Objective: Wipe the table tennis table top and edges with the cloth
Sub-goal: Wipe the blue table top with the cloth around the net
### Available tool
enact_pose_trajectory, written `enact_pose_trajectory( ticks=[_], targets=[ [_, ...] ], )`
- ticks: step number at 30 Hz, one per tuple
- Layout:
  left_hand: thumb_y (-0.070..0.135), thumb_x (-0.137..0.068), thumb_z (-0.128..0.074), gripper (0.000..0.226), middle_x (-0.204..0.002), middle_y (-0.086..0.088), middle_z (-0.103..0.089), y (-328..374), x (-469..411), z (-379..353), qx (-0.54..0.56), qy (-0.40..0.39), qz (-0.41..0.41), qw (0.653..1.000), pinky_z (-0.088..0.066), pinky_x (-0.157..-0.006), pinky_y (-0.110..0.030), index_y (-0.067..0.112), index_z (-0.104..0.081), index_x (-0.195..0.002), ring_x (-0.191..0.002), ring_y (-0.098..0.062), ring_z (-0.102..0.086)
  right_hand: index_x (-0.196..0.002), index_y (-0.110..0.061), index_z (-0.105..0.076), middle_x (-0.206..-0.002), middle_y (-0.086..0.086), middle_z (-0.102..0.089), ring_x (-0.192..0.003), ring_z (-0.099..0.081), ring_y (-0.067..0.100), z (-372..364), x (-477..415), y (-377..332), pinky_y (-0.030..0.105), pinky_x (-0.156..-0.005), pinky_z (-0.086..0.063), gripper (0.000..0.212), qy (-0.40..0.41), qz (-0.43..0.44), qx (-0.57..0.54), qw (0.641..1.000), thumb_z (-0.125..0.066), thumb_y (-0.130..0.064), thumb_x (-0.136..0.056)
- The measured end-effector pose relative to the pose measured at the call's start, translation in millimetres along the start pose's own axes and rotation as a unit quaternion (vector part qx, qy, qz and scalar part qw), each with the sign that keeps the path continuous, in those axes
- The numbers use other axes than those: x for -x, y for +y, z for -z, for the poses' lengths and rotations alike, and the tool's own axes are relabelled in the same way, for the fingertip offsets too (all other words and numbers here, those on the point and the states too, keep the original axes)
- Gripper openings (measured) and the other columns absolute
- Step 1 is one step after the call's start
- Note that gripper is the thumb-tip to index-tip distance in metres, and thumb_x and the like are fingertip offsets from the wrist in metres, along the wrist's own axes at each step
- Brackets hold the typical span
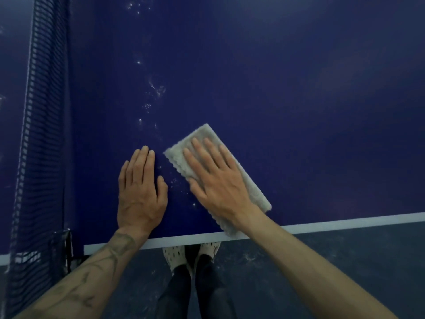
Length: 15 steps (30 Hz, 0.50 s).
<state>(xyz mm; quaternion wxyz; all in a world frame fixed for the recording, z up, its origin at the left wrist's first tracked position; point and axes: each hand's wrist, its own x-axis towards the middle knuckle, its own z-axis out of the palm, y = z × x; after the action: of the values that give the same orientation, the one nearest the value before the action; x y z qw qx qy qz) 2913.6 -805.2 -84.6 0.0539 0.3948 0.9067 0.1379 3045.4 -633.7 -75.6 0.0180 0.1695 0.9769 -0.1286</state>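
A right hand (213,180), fingers (200,148) straight and spread, presses the folded cloth (255,192) onto the speckled table tennis worktop (299,111) while the flat left hand (140,192) braces.

- Table top (287,88): hard, smooth board with a dark blue coating, matt with a faint sheen; scattered pale specks and smears mark the finish.
- Edge line (345,223): flat white painted band, matt.
- Cloth (178,161): pale grey textile, soft and fuzzy, with a scalloped border.
- Net (39,134): dark open mesh, topped with a white woven tape.
- Floor (322,261): dark, dull surface, mottled and scuffed.
- Shoes (174,254): pale perforated material.
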Motion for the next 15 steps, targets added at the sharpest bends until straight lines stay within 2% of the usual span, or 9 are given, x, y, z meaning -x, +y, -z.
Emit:
enact_pose_trajectory(
  ticks=[2, 4, 8, 10, 15],
  targets=[
    [0.028, -0.105, -0.036, 0.061, -0.168, -0.014, -0.030, 0.8, 0.3, 0.8, 0.006, -0.001, 0.004, 1.000, -0.015, -0.131, -0.049, 0.003, -0.031, -0.160, -0.158, -0.028, -0.024, -0.171, -0.018, -0.013, -0.179, 0.007, -0.001, -0.166, 0.001, 0.024, 6.4, 24.8, 22.2, 0.052, -0.133, -0.011, 0.069, -0.003, -0.040, 0.018, 0.999, -0.033, -0.045, -0.111],
    [0.028, -0.105, -0.036, 0.061, -0.168, -0.014, -0.030, 2.3, 0.3, 2.2, 0.006, 0.000, 0.006, 1.000, -0.016, -0.131, -0.050, 0.003, -0.031, -0.160, -0.158, -0.028, -0.024, -0.171, -0.017, -0.009, -0.179, 0.007, 0.001, -0.166, 0.003, 0.024, 18.2, 33.6, 51.5, 0.052, -0.133, -0.009, 0.068, -0.006, -0.116, 0.043, 0.992, -0.027, -0.046, -0.111],
    [0.028, -0.105, -0.036, 0.061, -0.167, -0.015, -0.031, 2.9, -1.0, 2.4, 0.004, 0.002, -0.001, 1.000, -0.016, -0.131, -0.050, 0.002, -0.032, -0.160, -0.158, -0.029, -0.024, -0.171, -0.019, -0.005, -0.179, 0.007, 0.002, -0.165, 0.004, 0.025, 32.5, -4.6, 64.5, 0.051, -0.133, -0.005, 0.069, 0.013, -0.235, 0.034, 0.971, -0.023, -0.047, -0.112],
    [0.028, -0.105, -0.036, 0.060, -0.167, -0.015, -0.031, 1.0, -1.2, 1.3, 0.000, 0.005, -0.002, 1.000, -0.016, -0.131, -0.050, 0.003, -0.032, -0.160, -0.158, -0.030, -0.025, -0.171, -0.019, -0.005, -0.179, 0.008, 0.002, -0.165, 0.004, 0.027, 22.6, -26.5, 41.0, 0.052, -0.133, -0.004, 0.070, 0.024, -0.224, 0.016, 0.974, -0.025, -0.047, -0.111],
    [0.026, -0.105, -0.037, 0.060, -0.168, -0.015, -0.030, -0.5, 0.7, 0.4, 0.003, 0.009, -0.006, 1.000, -0.015, -0.131, -0.049, 0.003, -0.031, -0.161, -0.158, -0.030, -0.024, -0.171, -0.018, -0.014, -0.179, 0.007, -0.003, -0.166, 0.001, 0.026, -6.1, 18.9, -16.9, 0.054, -0.132, -0.012, 0.069, 0.005, -0.046, 0.000, 0.999, -0.036, -0.045, -0.111]
  ],
)
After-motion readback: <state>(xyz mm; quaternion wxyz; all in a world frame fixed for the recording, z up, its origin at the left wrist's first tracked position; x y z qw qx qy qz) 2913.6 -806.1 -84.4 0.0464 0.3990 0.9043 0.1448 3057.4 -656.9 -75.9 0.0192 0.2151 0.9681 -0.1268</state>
